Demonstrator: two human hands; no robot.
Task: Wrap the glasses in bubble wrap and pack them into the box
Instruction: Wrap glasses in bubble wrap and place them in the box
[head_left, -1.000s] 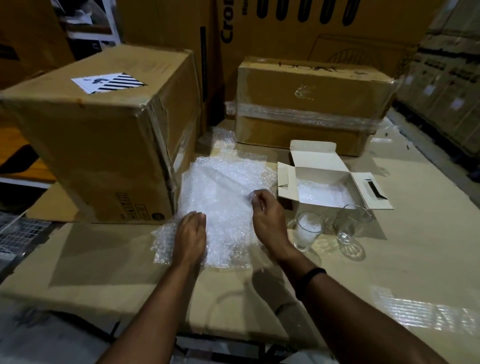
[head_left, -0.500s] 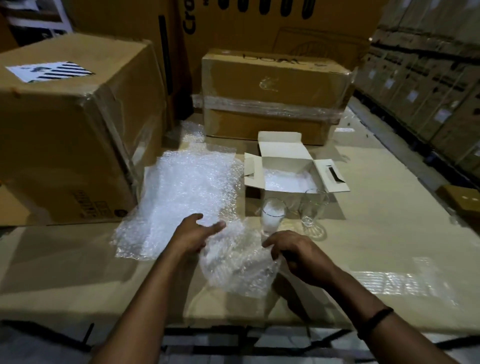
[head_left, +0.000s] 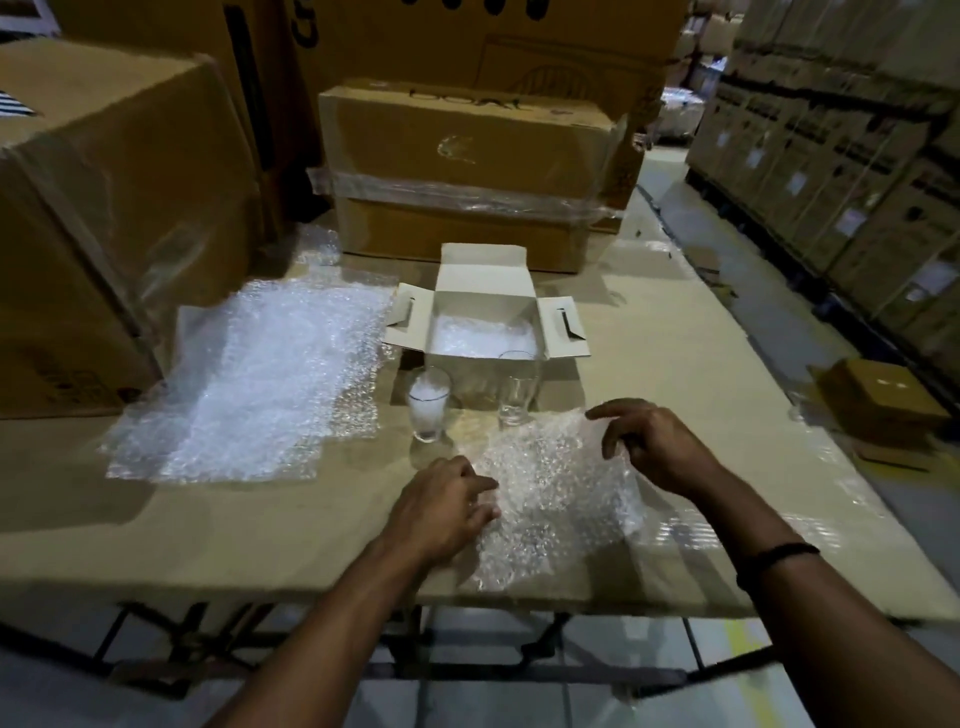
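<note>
- Two clear drinking glasses (head_left: 428, 410) left unwrapped mid-tabletop (head_left: 234, 540), before open white cardboard box (head_left: 483, 283).
- Clear bubble-wrap sheet (head_left: 550, 504) spread at near edge: pressed by left hand (head_left: 441, 512), pinched by right hand (head_left: 652, 444).
- Next, likely: glass laid on it.

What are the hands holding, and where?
A small clear bubble wrap sheet: the right hand pinches its far edge, the left hand rests on its left edge.

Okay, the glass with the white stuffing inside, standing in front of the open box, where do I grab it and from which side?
Wrap your fingers round the side wall of the stuffed glass, about mid-height, coming from its near left. It stands upright, its mouth is plugged, the empty glass sits to its right and the box behind, so that side looks freest.
</note>
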